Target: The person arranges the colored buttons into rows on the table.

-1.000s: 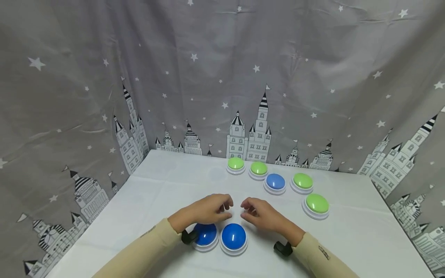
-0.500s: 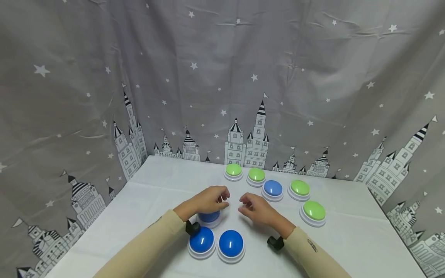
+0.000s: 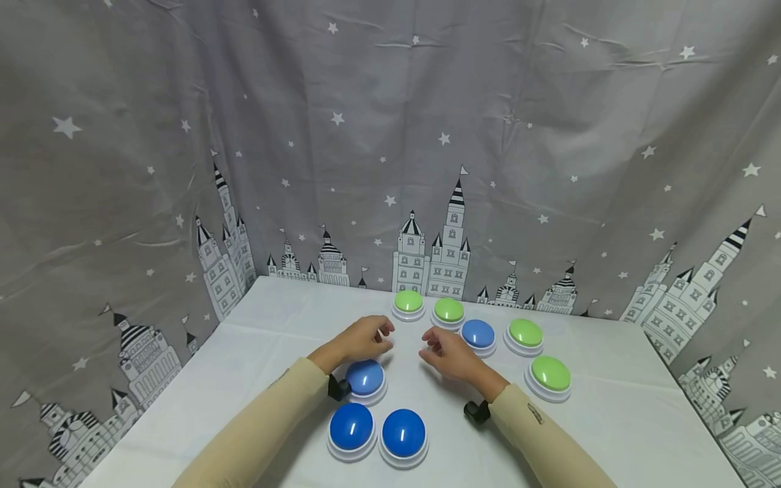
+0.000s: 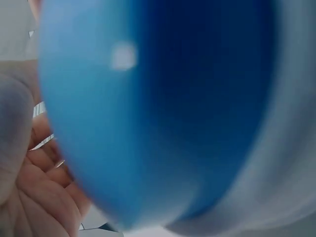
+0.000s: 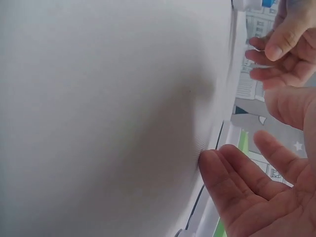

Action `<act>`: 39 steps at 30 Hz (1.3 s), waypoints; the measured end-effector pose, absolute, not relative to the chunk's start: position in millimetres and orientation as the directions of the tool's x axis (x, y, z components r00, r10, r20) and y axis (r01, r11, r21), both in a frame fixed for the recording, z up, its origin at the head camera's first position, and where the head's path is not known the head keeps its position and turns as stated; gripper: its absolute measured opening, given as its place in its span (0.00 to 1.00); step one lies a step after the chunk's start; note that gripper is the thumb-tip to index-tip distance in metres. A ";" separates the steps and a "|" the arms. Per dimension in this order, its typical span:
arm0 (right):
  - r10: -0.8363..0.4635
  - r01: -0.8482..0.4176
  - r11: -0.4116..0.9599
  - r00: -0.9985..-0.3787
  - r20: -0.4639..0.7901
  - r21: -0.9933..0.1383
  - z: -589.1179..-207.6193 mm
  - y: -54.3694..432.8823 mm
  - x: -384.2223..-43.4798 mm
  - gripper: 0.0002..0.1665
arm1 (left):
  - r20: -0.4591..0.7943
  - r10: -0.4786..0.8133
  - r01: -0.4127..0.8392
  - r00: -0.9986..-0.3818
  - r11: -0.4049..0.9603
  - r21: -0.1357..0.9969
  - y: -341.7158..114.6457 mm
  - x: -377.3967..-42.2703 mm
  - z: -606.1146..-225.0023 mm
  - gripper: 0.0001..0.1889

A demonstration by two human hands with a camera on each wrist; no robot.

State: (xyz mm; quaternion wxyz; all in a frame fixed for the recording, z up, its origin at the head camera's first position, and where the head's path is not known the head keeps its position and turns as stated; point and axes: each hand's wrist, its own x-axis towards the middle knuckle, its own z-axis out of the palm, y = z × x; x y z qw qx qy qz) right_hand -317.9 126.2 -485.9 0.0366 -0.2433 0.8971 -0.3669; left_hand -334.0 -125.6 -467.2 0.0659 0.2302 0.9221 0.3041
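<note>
My left hand [image 3: 363, 339] hovers over the white table, fingers loosely bent and holding nothing. Just below it, beside its wrist, sits a round blue push button [image 3: 365, 377] on a white base; this dome [image 4: 148, 98] fills most of the left wrist view. Two darker blue buttons [image 3: 404, 434] lie side by side nearer to me. My right hand [image 3: 453, 354] is also bare, its fingers [image 5: 237, 180] relaxed. Another blue button [image 3: 478, 333] stands just beyond the right hand, with a green button [image 3: 449, 310] beside it.
Further green buttons stand at the back centre [image 3: 409, 301] and on the right [image 3: 526, 332], one of them nearer [image 3: 551, 373]. A grey curtain [image 3: 366, 102] with stars and castles hangs behind and around the table [image 3: 281, 312]. Each wrist wears a black camera.
My left hand has moved away from me, uncovering the blue button by its wrist. The right hand has shifted slightly the same way. The head view has tilted a little.
</note>
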 end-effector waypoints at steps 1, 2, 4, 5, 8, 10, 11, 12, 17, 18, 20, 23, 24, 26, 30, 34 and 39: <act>-0.459 -0.405 0.617 -0.882 0.110 -0.675 -486.3 125.1 -319.7 0.19 | 0.021 0.463 0.383 -0.886 0.705 0.597 -126.1 -335.9 -467.1 0.18; -0.455 -0.404 0.621 -0.884 0.111 -0.672 -486.4 123.8 -321.4 0.19 | 0.023 0.463 0.383 -0.886 0.703 0.600 -126.5 -337.8 -466.5 0.19; -0.447 -0.402 0.630 -0.888 0.113 -0.664 -486.3 121.2 -325.1 0.19 | 0.026 0.468 0.388 -0.883 0.698 0.602 -127.2 -342.2 -464.4 0.20; -0.439 -0.395 0.636 -0.892 0.110 -0.663 -485.7 119.7 -326.9 0.20 | 0.028 0.470 0.391 -0.882 0.698 0.599 -127.3 -344.5 -463.0 0.21; -0.427 -0.392 0.646 -0.897 0.116 -0.655 -484.5 115.8 -332.7 0.21 | 0.019 0.472 0.392 -0.882 0.710 0.585 -127.9 -351.3 -458.4 0.23; -0.421 -0.388 0.649 -0.900 0.116 -0.655 -484.0 113.9 -337.0 0.22 | 0.015 0.469 0.391 -0.883 0.717 0.577 -127.9 -355.9 -456.0 0.23; -0.419 -0.388 0.651 -0.900 0.117 -0.653 -484.2 113.1 -339.3 0.22 | 0.014 0.468 0.391 -0.884 0.722 0.571 -127.7 -358.3 -455.3 0.23; -0.415 -0.384 0.654 -0.902 0.115 -0.652 -484.2 112.3 -341.6 0.22 | 0.010 0.467 0.391 -0.884 0.728 0.563 -127.5 -360.7 -455.4 0.23; -0.387 -0.357 0.670 -0.916 0.105 -0.650 -484.7 107.8 -353.1 0.23 | 0.029 0.466 0.406 -0.884 0.737 0.541 -125.1 -373.1 -456.6 0.24; -0.378 -0.353 0.678 -0.920 0.106 -0.645 -484.9 106.9 -355.6 0.24 | 0.036 0.463 0.407 -0.886 0.736 0.541 -124.4 -375.4 -456.4 0.24; -0.368 -0.353 0.685 -0.923 0.117 -0.637 -485.1 105.0 -360.4 0.24 | 0.047 0.455 0.406 -0.889 0.736 0.542 -122.6 -379.5 -455.1 0.24; -0.361 -0.367 0.689 -0.922 0.143 -0.625 -484.8 102.8 -366.6 0.25 | 0.053 0.447 0.402 -0.893 0.738 0.543 -120.3 -386.1 -455.2 0.25; -0.359 -0.368 0.690 -0.922 0.146 -0.623 -484.7 102.1 -368.4 0.26 | 0.053 0.443 0.398 -0.895 0.739 0.543 -119.6 -388.3 -455.8 0.25; -0.357 -0.369 0.689 -0.922 0.151 -0.624 -483.6 101.2 -373.4 0.27 | 0.056 0.431 0.389 -0.901 0.743 0.545 -117.4 -394.9 -456.9 0.25; -0.361 -0.371 0.702 -0.921 0.146 -0.608 -483.2 97.9 -383.4 0.29 | 0.065 0.410 0.375 -0.910 0.747 0.549 -113.8 -406.4 -459.4 0.27; -0.369 -0.377 0.714 -0.919 0.141 -0.590 -482.9 93.5 -391.4 0.29 | 0.046 0.399 0.355 -0.916 0.751 0.557 -110.7 -414.3 -462.1 0.29; -0.367 -0.369 0.740 -0.922 0.122 -0.562 -483.5 88.3 -397.9 0.30 | 0.006 0.378 0.318 -0.926 0.770 0.553 -106.7 -422.2 -467.8 0.31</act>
